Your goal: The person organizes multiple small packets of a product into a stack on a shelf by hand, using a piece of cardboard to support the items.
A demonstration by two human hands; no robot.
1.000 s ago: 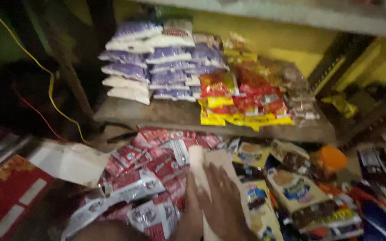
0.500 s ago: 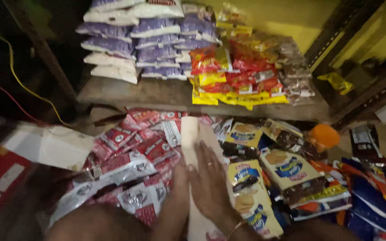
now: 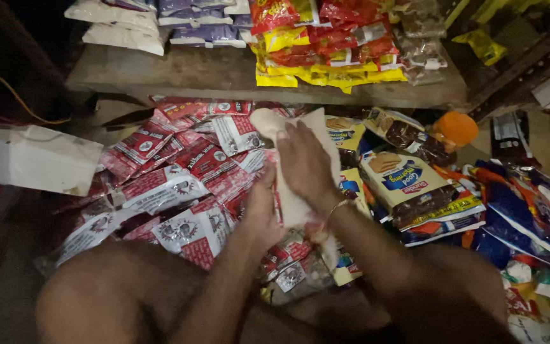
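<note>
We see the right hand (image 3: 303, 159) laid flat, fingers pressed together and slightly curled, over the upper part of a long pale cloth roll (image 3: 294, 162), its palm down on the fabric. The left hand (image 3: 262, 213) clasps the same roll from the left side lower down, fingers wrapped around its edge; how tightly it closes we cannot tell, since the fingertips are hidden behind the cloth. The roll stands nearly upright between the two hands, its rounded top end poking out above the right hand's fingers, its lower end reaching down toward the person's lap.

Both forearms rise from the bottom of the view and converge on the roll, the right wrist bearing a thin bracelet (image 3: 337, 207). The bare knees spread to either side at the bottom.

Around the hands lies a heap of red and white sachets (image 3: 179, 165) to the left, touching one another in a loose pile. To the right lie biscuit packets (image 3: 408, 185) and blue wrappers (image 3: 517, 210). Behind them a wooden shelf (image 3: 211, 73) holds yellow and red snack packets (image 3: 326, 44) and white and purple pouches (image 3: 160, 22). A crumpled white paper sheet (image 3: 30, 156) lies at the far left.
</note>
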